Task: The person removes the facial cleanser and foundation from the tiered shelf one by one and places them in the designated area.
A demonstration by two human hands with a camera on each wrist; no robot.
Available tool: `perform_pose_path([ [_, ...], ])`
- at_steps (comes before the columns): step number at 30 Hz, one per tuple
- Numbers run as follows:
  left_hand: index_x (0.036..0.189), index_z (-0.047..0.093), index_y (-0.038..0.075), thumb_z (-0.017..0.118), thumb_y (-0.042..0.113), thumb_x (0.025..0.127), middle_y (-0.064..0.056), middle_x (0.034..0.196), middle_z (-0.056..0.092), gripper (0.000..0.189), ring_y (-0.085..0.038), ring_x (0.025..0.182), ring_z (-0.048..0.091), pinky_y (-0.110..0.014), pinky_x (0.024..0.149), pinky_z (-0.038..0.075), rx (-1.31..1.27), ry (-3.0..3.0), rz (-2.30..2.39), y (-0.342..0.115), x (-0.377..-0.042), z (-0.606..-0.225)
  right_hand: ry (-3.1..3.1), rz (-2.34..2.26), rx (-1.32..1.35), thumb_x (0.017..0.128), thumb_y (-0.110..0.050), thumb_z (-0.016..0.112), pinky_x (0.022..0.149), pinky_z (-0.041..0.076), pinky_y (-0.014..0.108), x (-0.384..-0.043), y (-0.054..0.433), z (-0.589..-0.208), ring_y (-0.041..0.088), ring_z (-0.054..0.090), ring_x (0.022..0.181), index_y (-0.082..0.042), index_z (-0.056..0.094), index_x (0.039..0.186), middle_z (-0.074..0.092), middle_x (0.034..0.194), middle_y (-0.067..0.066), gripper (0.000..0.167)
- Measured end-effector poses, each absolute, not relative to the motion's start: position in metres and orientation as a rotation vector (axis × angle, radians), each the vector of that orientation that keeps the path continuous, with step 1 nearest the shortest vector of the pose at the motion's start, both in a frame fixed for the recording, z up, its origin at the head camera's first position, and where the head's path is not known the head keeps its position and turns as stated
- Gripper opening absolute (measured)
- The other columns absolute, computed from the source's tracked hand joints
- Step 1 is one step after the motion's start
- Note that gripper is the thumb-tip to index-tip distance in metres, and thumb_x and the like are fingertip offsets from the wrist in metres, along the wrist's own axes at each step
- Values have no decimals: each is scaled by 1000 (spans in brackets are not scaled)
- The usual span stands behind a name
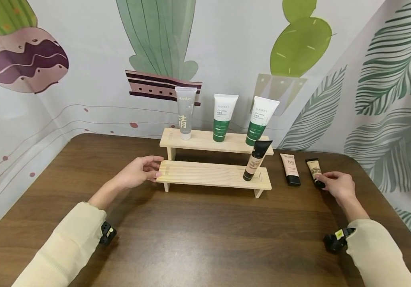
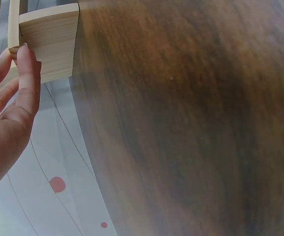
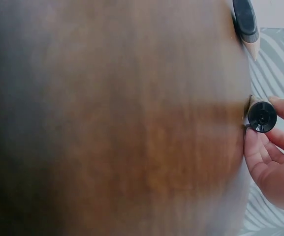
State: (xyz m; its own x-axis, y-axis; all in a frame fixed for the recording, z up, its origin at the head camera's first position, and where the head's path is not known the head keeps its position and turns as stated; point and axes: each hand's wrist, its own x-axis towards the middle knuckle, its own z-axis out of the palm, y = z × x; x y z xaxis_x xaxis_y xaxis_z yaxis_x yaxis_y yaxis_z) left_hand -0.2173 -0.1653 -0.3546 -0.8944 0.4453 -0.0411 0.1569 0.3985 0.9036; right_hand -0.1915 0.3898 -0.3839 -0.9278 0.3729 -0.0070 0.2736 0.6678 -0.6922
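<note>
My left hand (image 1: 137,172) grips the left end of the lower step of a two-tier wooden display rack (image 1: 205,172). In the left wrist view, the thumb and a finger (image 2: 27,73) meet at the end of a board. On the right, my right hand (image 1: 339,184) pinches a small beige tube (image 1: 314,167) near its black cap, and the tube lies on the table. The right wrist view shows the round black cap (image 3: 262,117) end-on between thumb and fingers. Left of it lies a pink BB cream tube (image 1: 290,167) with a black cap.
A beige tube with black ends (image 1: 253,163) stands tilted on the lower step's right. On the upper step stand a grey tube (image 1: 185,111) and two white-and-green tubes, one mid-step (image 1: 223,119) and one at right (image 1: 259,121). Behind the brown table (image 1: 191,239) hangs a patterned cloth (image 1: 234,48).
</note>
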Motion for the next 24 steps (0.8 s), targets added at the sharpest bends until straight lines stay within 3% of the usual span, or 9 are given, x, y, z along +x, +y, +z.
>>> perform_pose_path([
  [6, 128, 37, -17, 54, -9, 86, -31, 106, 53, 45, -24, 85, 59, -33, 71, 56, 545, 2377, 1507, -165, -216, -354, -2749, 1128, -521, 90, -36, 55, 49, 51, 23, -189, 390, -384, 1, 56, 56, 11, 53, 113, 51, 111, 31, 53],
  [17, 128, 36, -16, 54, -8, 87, -31, 107, 53, 45, -24, 85, 59, -33, 72, 56, 548, 2372, 1507, -165, -216, -354, -2726, 1202, -449, 91, -32, 55, 48, 51, 20, -190, 395, -385, 4, 57, 58, 12, 50, 119, 51, 112, 29, 52],
  [19, 128, 36, -16, 54, -8, 87, -30, 107, 53, 45, -24, 85, 59, -33, 72, 56, 548, 2371, 1509, -165, -216, -354, -2720, 1210, -443, 91, -31, 55, 48, 51, 19, -191, 395, -385, 4, 57, 58, 12, 50, 120, 54, 107, 24, 52],
  [24, 128, 37, -16, 54, -8, 87, -30, 106, 53, 45, -24, 85, 59, -32, 71, 56, 545, 2376, 1502, -165, -215, -354, -2713, 1239, -419, 91, -30, 55, 51, 53, 22, -190, 397, -384, 5, 55, 61, 12, 49, 121, 56, 84, -3, 52],
])
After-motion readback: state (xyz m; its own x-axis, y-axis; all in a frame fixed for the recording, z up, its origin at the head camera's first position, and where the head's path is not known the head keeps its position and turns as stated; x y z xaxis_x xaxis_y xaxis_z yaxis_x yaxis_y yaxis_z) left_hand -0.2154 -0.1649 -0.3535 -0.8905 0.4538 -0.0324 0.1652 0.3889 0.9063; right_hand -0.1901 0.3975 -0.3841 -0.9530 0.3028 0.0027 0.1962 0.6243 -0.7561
